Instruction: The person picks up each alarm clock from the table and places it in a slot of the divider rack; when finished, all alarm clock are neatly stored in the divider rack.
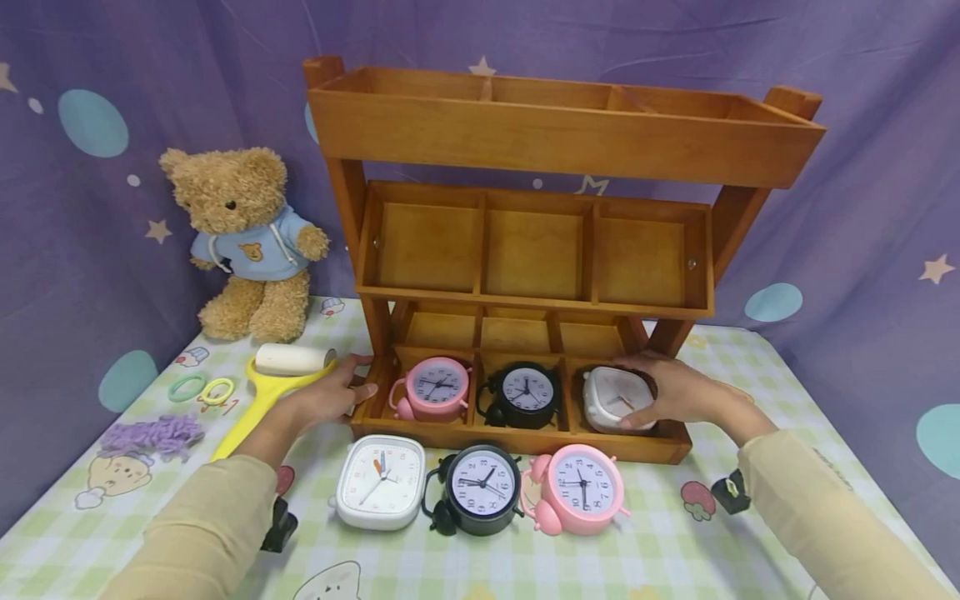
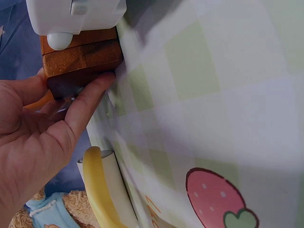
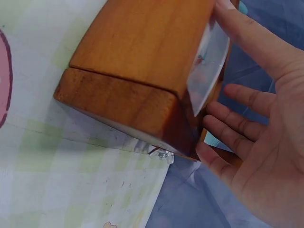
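Glossy-white, rounded-square clock (image 1: 617, 400)

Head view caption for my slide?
Right hand on a white clock inside the wooden shelf, left hand touching the shelf's side.

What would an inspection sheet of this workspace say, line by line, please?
Surface: checked tablecloth.
Job's things: wooden rack upright; bottom compartments, left to right: pink clock, black clock, white clock. On the cloth in front: second white clock, second black clock, second pink clock.
Clutter: yellow-handled roller, green ring, yellow ring, fuzzy purple strip.
Grippers: left hand grips the rack's left end; right hand at its right end, grip unclear.
Cables: nothing seen.
Surroundings: purple curtain; teddy bear at back left.
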`<state>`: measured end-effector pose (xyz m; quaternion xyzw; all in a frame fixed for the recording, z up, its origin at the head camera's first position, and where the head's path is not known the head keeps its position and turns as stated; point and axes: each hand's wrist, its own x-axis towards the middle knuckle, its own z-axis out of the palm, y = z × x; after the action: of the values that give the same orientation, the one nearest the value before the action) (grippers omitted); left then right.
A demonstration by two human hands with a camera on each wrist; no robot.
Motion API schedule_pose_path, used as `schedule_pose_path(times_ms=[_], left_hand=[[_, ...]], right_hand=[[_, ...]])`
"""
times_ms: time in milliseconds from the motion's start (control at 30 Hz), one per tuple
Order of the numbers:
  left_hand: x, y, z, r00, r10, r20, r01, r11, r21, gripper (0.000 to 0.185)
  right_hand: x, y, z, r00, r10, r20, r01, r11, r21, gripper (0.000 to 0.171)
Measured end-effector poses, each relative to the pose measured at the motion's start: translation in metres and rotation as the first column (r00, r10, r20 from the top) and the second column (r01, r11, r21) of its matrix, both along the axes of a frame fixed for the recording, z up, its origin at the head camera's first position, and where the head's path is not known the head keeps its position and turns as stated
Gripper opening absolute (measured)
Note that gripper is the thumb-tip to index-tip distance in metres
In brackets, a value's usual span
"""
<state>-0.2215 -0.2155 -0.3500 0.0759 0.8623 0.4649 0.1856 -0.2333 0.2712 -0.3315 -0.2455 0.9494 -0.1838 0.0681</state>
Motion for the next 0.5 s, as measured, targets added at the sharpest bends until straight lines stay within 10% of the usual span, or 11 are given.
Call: schedule_pose_path(times_ms=[500], left_hand=[[-0.001,0.000,0.000,1.000,-0.006,0.011,0.006,1.000,-0.016,0.056]], right_hand=[[0.036,0.002,0.017,0.987,-0.047,-0.152,0.021,0.986,-0.164,0.057]])
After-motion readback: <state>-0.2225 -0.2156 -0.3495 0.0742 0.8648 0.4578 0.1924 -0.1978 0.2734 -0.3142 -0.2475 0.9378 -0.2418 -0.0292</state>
